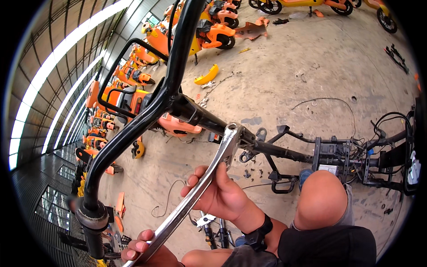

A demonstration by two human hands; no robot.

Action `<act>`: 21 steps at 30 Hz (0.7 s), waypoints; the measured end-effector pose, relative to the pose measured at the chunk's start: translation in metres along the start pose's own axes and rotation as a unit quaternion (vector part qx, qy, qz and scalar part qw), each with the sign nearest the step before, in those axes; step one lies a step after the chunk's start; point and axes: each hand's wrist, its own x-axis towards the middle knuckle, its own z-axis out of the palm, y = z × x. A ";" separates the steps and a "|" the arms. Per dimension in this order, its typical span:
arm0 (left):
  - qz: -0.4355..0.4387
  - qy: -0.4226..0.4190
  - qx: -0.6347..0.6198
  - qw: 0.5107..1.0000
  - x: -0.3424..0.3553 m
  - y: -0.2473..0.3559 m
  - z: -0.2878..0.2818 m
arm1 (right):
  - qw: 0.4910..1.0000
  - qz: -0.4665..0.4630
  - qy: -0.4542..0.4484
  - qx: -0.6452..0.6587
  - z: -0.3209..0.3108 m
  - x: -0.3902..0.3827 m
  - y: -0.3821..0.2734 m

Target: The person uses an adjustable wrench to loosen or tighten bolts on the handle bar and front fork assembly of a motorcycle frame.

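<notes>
A long silver wrench (189, 199) slants up from the lower edge. Its head (232, 133) sits at the steering stem of a black two-wheeler frame (284, 151), against the metal collar there. My right hand (222, 193), with a black watch on the wrist, grips the wrench's middle, thumb on one side and fingers curled behind. Near the handle's end my left hand (149, 251) holds it, partly cut off by the lower edge. The black handlebar (129, 133) curves along the left, ending in a dark grip (92, 227). How the jaws close on the stem is unclear.
Rows of orange and yellow scooters (213, 35) stand at the back and left. A yellow plastic cover (207, 74), a loose cable (331, 99) and small parts (252, 173) lie on the concrete floor. My bent knee (321, 200) is beside the frame.
</notes>
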 end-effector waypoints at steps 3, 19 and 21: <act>-0.002 0.011 0.009 1.000 -0.001 0.000 -0.001 | 1.000 -0.014 -0.016 0.002 -0.001 0.003 0.005; 0.443 0.201 0.466 0.739 0.052 0.022 -0.064 | 1.000 -0.021 -0.009 0.005 0.001 0.006 0.012; 0.324 0.135 0.647 0.677 0.044 0.012 -0.081 | 0.999 -0.035 -0.005 -0.013 0.001 0.003 0.005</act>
